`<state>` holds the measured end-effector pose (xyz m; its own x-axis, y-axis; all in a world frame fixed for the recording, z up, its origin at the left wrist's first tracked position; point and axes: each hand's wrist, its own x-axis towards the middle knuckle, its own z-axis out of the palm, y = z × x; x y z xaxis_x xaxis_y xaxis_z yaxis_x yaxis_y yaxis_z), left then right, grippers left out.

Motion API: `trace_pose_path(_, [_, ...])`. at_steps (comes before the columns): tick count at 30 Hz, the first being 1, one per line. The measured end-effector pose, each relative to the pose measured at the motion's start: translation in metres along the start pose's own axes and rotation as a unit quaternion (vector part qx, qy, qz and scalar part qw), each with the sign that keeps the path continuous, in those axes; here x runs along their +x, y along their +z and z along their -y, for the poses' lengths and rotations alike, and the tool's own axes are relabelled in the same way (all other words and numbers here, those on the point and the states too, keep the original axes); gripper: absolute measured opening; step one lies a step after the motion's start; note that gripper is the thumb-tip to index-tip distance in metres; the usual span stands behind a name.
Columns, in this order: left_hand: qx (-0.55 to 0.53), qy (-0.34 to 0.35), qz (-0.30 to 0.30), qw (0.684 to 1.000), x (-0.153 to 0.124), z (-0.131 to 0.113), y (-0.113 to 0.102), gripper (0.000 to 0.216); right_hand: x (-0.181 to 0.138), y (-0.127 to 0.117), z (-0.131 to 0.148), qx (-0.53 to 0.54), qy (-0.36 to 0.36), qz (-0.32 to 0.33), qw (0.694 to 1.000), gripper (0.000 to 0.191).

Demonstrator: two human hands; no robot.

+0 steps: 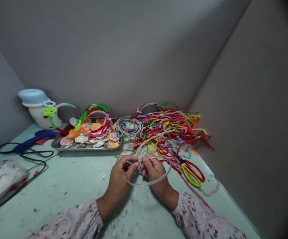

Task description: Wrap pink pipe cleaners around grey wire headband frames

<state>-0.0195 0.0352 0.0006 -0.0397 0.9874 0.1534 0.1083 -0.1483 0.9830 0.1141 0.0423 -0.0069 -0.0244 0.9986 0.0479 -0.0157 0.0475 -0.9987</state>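
My left hand (pixel 120 174) and my right hand (pixel 156 173) meet just above the table, thumbs and fingers pinched close together. Between them they hold a loop of grey wire (pixel 146 184), which curves round toward me below the fingers. A pale pink pipe cleaner (pixel 144 143) rises from the fingertips toward the pile behind; whether it is wound on the wire there is too small to tell. Right of my right hand lie scissors (pixel 192 173) with red and yellow handles. Beyond both hands spreads a tangled pile of coloured pipe cleaners (pixel 168 127).
A coil of grey wire (pixel 120 127) sits by a metal tray (pixel 84 149) of seashells, with pipe-cleaner hoops on top. To the left are a blue glue gun (pixel 29 142), a black cord (pixel 43 166), a white container (pixel 40 116) with blue lid, and a plastic bag (pixel 9 176).
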Motion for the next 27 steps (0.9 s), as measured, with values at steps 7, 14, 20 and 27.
trace_pose_path(7, [0.013,0.004,-0.001,1.0,0.001,-0.001,-0.001,0.019,0.0,0.0,0.0,-0.025,-0.04,-0.008,0.999,0.033])
trace_pose_path(14, [0.02,0.003,0.009,1.0,0.0,-0.003,-0.003,0.02,-0.004,-0.001,0.003,-0.065,-0.081,-0.012,0.995,0.031])
trace_pose_path(20, [0.004,-0.004,0.001,1.0,-0.001,-0.007,-0.002,0.018,-0.005,-0.001,0.008,-0.077,-0.097,-0.011,0.992,0.03])
trace_pose_path(27, [-0.01,-0.037,0.0,0.999,-0.001,-0.008,-0.001,0.021,-0.006,0.0,0.011,-0.072,-0.096,-0.01,0.993,0.03])
